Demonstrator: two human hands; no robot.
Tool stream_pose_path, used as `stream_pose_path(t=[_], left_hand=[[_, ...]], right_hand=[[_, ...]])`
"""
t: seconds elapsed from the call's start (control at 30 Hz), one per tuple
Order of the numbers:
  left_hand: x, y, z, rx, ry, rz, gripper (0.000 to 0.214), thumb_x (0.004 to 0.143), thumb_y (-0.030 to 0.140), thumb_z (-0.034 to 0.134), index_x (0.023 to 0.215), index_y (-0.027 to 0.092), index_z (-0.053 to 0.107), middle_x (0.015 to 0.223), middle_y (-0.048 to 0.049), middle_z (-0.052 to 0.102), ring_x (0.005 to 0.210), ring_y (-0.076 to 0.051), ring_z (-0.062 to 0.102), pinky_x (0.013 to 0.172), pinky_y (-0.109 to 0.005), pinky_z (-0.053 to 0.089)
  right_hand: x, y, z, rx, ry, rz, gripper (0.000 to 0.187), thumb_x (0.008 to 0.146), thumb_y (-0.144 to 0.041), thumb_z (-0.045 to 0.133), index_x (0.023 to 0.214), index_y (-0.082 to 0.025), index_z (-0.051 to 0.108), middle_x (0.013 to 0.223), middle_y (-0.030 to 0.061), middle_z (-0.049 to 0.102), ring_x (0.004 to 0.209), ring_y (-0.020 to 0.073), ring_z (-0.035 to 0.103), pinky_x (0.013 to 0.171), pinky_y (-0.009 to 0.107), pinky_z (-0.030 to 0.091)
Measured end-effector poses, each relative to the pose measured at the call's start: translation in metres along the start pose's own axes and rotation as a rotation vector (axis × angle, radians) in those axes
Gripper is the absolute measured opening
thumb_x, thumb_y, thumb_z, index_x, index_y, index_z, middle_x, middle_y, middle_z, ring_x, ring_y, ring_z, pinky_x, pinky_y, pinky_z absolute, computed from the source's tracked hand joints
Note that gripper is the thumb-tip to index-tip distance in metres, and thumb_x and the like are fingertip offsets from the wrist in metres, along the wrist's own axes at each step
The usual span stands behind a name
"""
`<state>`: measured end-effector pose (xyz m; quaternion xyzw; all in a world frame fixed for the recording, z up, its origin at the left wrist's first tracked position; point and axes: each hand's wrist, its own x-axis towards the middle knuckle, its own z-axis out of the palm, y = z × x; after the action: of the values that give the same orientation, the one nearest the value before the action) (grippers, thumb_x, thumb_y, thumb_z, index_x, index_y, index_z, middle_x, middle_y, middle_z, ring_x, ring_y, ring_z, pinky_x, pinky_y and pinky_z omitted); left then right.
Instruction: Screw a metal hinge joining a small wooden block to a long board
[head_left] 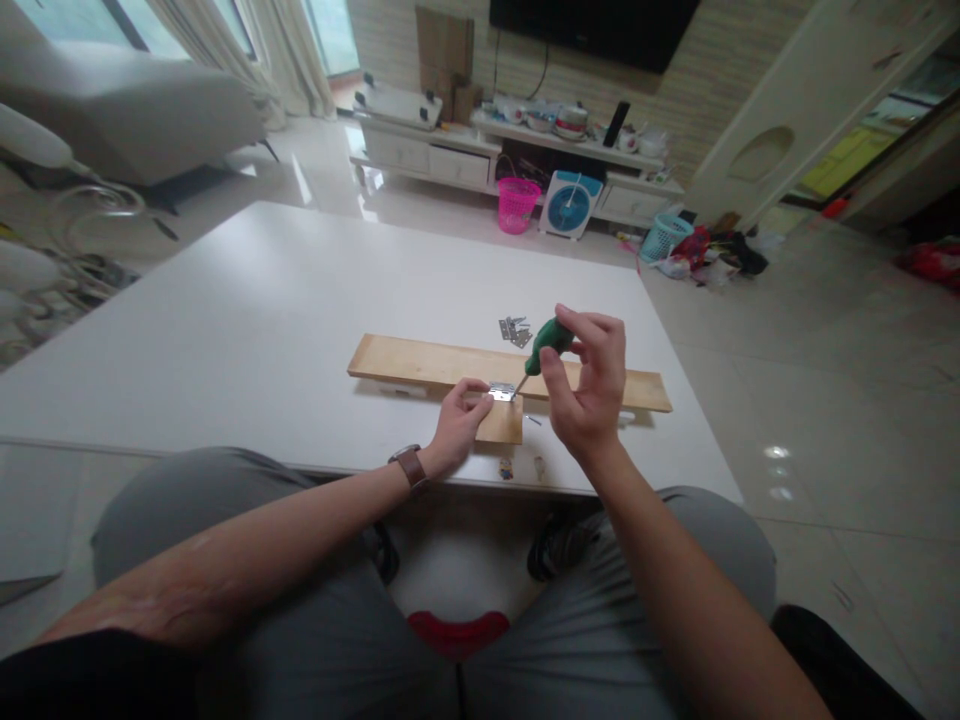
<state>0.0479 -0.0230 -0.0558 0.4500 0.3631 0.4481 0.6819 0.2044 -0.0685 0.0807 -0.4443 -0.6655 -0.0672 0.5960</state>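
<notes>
two hands in: my right hand clamped on the green screwdriver, shaft slanting down-left to the hinge; my left hand pinches the hinge's left end.

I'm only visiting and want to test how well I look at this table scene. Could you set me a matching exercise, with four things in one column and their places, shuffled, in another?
Things
1. green-handled screwdriver
2. silver hinge
3. spare hinges
4. pink basket

Places
A. on the floor by the low white cabinet
B. held by the left hand on the small wooden block
C. in the right hand
D. loose on the white table, beyond the long wooden board

Pairs: 1-C, 2-B, 3-D, 4-A
</notes>
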Motion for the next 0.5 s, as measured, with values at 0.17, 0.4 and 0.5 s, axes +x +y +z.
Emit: stream_pose_path(t=[0.17,0.4,0.5], left_hand=[[0.0009,-0.0026,-0.0004,0.013,0.022,0.014,0.045,0.080,0.049,0.090,0.104,0.022,0.064,0.073,0.0016,0.070,0.064,-0.017,0.066,0.060,-0.026,0.048],[0.0005,-0.0014,0.0001,-0.003,0.013,-0.001,0.045,0.079,0.049,0.090,0.104,0.023,0.064,0.072,0.0015,0.072,0.063,-0.018,0.067,0.060,-0.027,0.048],[0.0011,-0.0010,0.0003,-0.007,0.011,-0.003,0.047,0.077,0.050,0.091,0.103,0.023,0.063,0.069,0.0023,0.070,0.061,-0.018,0.066,0.059,-0.026,0.048]], right_hand=[[-0.0013,0.0029,0.0018,0.044,-0.058,0.002,0.052,0.108,-0.020,0.053,0.156,-0.040,0.058,0.130,0.0061,0.068,0.119,0.0234,0.070,0.094,0.047,0.066],[0.0000,-0.0006,-0.0005,-0.021,0.009,0.000,0.042,0.105,-0.027,0.064,0.146,-0.038,0.065,0.126,0.0061,0.064,0.116,0.0242,0.067,0.089,0.046,0.067],[-0.0016,0.0018,0.0002,0.057,-0.043,0.022,0.047,0.109,-0.023,0.049,0.153,-0.038,0.059,0.138,0.0079,0.067,0.126,0.0262,0.068,0.098,0.050,0.067]])
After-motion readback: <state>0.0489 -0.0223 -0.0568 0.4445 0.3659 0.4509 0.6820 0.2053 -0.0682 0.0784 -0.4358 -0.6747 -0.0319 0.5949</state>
